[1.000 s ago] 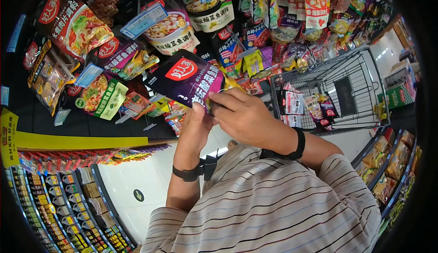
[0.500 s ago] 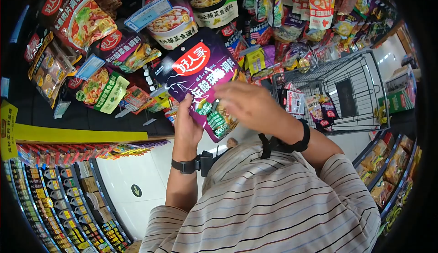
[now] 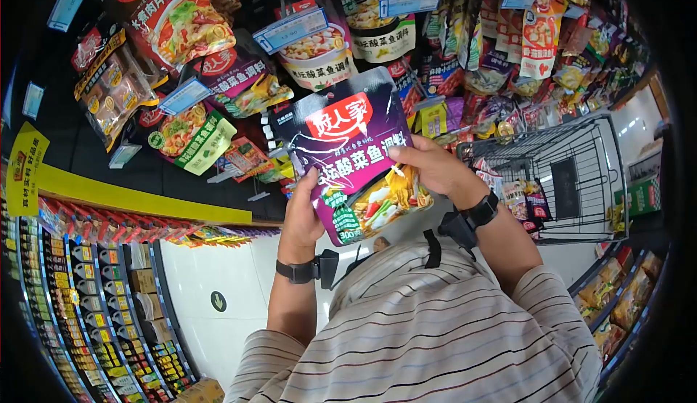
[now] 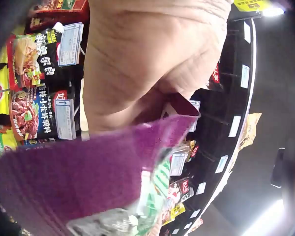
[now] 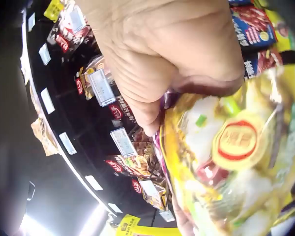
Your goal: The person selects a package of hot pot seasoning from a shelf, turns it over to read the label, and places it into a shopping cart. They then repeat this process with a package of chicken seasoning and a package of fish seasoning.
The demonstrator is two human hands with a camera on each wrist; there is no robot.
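Both hands hold a purple and black stand-up pouch of fish seasoning [image 3: 356, 160] in front of the body, its printed face turned up to the head camera. My left hand [image 3: 300, 218] grips its left edge, thumb on the front. On the opposite edge, my right hand [image 3: 439, 171] pinches with its thumb over the front, the other fingers behind and mostly hidden. In the left wrist view the purple pouch [image 4: 88, 172] bends away below the palm [image 4: 152, 54]. The right wrist view has the pouch's food picture [image 5: 226, 162] close under that hand [image 5: 172, 49].
Behind the pouch, a dark rack holds hanging seasoning packs [image 3: 178, 25] with price tags [image 3: 290, 29]. A wire shopping cart [image 3: 565, 187] stands at the right with several packets [image 3: 528, 200] inside. A yellow strip [image 3: 145, 196] runs along the shelf edge at left.
The right hand has moved from the pouch's front to its right edge and grips it there. The pouch has shifted right and turned straighter toward the head camera; the left hand keeps hold.
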